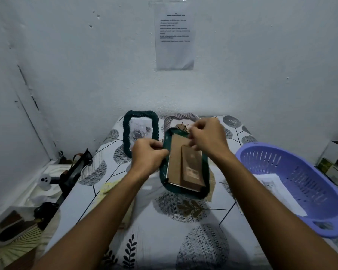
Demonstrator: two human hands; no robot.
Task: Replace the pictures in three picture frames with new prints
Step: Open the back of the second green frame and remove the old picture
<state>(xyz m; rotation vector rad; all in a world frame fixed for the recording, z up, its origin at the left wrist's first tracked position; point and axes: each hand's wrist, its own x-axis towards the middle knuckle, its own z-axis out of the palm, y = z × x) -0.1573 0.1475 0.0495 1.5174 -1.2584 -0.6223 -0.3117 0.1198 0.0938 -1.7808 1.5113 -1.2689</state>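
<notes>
Head view: your two arms reach over a leaf-print tabletop [164,227]
Face-down frame [205,164]: dark green, tilted up off the tabletop in the middle, brown backing board [176,162] toward you
Left hand [146,154]: fingers curled, gripping the frame's left edge
Right hand [207,135]: fingers pinching at the backing's far end
Second green frame [141,131]: far left, face up, rose print
Grey frame [180,118]: far side, partly hidden
Basket [320,221]: purple, right, holding a print [279,191]

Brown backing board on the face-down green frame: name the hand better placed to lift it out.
Right hand: its fingers already pinch at the backing board's top edge, while the left hand grips the frame's side.
</notes>
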